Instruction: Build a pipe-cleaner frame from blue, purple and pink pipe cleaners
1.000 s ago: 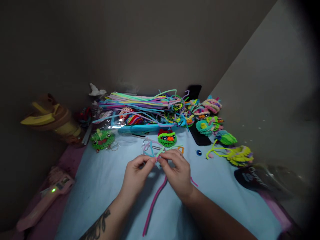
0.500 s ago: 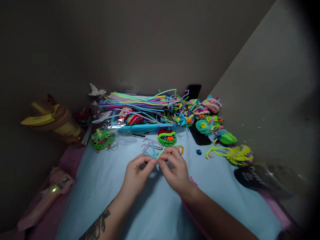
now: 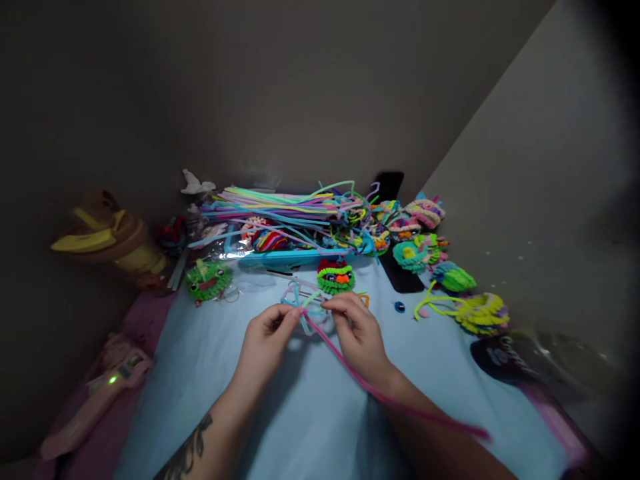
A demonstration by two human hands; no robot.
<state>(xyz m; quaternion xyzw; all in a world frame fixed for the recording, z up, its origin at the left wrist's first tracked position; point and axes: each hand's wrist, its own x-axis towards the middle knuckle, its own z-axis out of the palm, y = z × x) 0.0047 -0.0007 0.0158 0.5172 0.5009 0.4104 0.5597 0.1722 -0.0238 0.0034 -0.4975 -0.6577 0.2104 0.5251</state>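
A small bunch of bent pipe cleaners (image 3: 306, 303) in light blue, lilac and mint green is pinched between the thumb and index finger of my left hand (image 3: 267, 337). From that pinch a long pink pipe cleaner (image 3: 345, 363) runs down to the right, across my right forearm, its far end blurred. My right hand (image 3: 361, 337) is just right of the bunch, fingertips drawn together at its edge; what lies between them is too small to make out. Behind the hands are scissors (image 3: 316, 294), partly covered by the bunch, and a green and red pipe-cleaner face (image 3: 335, 277).
A blue tray (image 3: 280, 259) at the back bears many loose pipe cleaners (image 3: 280, 203). Several finished pipe-cleaner pieces (image 3: 483, 313) line the right side, near a blue eye bead (image 3: 399, 307) and a dark phone-like slab (image 3: 406, 280). A pink glue gun (image 3: 100, 400) lies left.
My right fingertips have moved away from my left ones, to the right. The long pink pipe cleaner now stretches over my right forearm. The view has shifted slightly.
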